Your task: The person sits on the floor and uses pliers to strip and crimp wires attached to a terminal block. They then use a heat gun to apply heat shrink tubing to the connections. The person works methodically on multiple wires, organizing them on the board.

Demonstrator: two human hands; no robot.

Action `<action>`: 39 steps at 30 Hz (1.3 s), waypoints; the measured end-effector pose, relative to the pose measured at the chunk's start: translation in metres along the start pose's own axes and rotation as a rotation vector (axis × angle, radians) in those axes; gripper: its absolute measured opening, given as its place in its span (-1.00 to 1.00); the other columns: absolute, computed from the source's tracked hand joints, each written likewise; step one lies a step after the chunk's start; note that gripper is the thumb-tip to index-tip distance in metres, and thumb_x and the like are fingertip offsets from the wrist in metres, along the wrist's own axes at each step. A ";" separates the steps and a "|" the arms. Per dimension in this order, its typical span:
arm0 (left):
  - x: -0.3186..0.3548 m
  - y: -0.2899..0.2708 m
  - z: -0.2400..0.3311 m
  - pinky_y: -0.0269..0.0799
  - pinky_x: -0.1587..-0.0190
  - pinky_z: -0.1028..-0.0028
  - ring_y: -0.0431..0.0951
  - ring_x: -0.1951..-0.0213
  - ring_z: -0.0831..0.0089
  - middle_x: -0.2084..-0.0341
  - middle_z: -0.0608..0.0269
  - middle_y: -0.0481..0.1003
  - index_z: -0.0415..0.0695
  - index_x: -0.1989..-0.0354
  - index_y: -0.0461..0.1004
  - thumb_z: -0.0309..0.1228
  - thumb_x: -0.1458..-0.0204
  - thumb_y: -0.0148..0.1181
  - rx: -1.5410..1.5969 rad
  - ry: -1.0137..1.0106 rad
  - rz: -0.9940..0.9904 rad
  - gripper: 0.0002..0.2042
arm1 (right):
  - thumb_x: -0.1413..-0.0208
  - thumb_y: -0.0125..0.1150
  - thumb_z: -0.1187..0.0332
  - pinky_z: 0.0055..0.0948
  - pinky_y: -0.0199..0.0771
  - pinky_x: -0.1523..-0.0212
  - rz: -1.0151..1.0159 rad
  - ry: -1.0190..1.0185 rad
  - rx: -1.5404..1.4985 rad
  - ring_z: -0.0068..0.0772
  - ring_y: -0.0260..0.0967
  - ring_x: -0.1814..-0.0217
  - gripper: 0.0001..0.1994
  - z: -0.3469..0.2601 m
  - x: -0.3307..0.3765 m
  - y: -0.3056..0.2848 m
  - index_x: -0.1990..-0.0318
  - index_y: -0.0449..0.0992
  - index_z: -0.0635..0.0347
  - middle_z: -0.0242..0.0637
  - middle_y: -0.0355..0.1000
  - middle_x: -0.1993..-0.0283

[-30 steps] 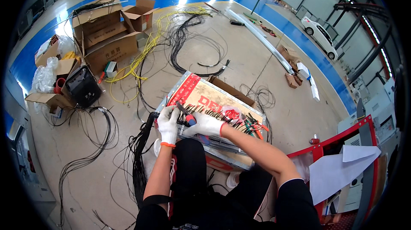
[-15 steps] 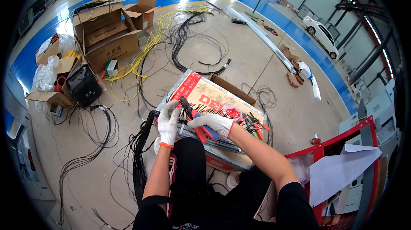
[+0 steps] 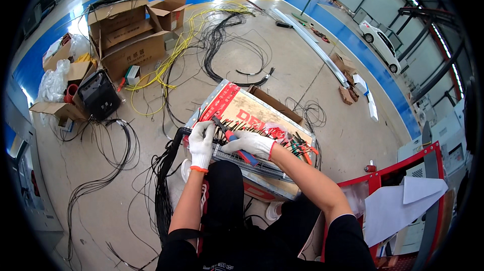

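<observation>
Both my hands wear white gloves and work over a wooden crate (image 3: 244, 103) with red markings, in front of my knees. My right hand (image 3: 254, 145) is wrapped around pliers (image 3: 247, 157) with red and blue handles, their dark jaws pointing up and left. Close beside the jaws, my left hand (image 3: 201, 142) is closed with thumb and fingers together; what it pinches is too small to make out. A thick bundle of black wires (image 3: 164, 182) runs down from the crate's left side, next to that hand. Several short wire ends (image 3: 252, 128) lie in a row across the crate top.
Several hand tools (image 3: 302, 147) lie at the crate's right end, near a clear plastic bag with red bits (image 3: 276, 132). Black wires (image 3: 214, 54) and yellow wires (image 3: 184, 44) spread over the floor ahead. Cardboard boxes (image 3: 133, 49) stand far left; a red-framed cart (image 3: 375, 180) is at right.
The pliers' handles, spread apart earlier, are now squeezed together in my right hand. My left hand stays close to the jaws, its fingers slightly shifted. The view has tilted a little.
</observation>
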State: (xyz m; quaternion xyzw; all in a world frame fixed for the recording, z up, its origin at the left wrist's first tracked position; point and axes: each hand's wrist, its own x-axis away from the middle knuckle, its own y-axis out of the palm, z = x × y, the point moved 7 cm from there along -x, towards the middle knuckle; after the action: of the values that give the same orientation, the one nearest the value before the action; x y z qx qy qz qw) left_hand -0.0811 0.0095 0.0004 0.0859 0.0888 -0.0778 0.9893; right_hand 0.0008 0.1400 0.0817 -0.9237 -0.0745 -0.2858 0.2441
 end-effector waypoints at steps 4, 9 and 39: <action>0.000 -0.002 -0.002 0.40 0.25 0.52 0.49 0.34 0.56 0.39 0.25 0.56 -0.31 0.22 0.57 -0.49 -0.17 0.20 -0.045 0.027 0.013 -0.87 | 0.02 0.24 0.10 -0.15 0.49 0.09 0.201 -0.036 0.411 0.05 0.53 0.14 -0.51 -0.001 -0.005 0.001 0.12 0.47 0.41 0.16 0.53 0.22; 0.003 -0.004 0.004 0.36 0.31 0.56 0.44 0.38 0.64 0.45 0.35 0.52 -0.30 0.21 0.57 -0.45 -0.19 0.18 -0.054 0.029 0.019 -0.85 | 0.00 0.12 0.20 -0.03 0.47 -0.01 0.344 -0.076 0.458 0.25 0.50 0.05 -0.62 0.008 -0.013 0.008 0.20 0.48 0.41 0.27 0.51 0.20; -0.038 -0.028 0.014 0.18 0.55 0.68 0.29 0.58 0.78 0.47 0.46 0.47 -0.21 0.00 0.54 -0.39 -0.16 0.24 0.088 -0.280 -0.197 -0.73 | 0.06 0.35 -0.07 -0.33 0.22 -0.32 0.151 -0.212 0.064 -0.02 0.28 -0.33 -0.01 0.022 0.031 0.009 -0.42 0.07 0.35 0.15 0.30 -0.27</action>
State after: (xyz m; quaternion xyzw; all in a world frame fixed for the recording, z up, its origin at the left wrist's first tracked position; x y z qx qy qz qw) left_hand -0.1202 -0.0155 0.0168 0.1084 -0.0456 -0.1893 0.9748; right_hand 0.0397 0.1428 0.0791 -0.9434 -0.0392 -0.1646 0.2852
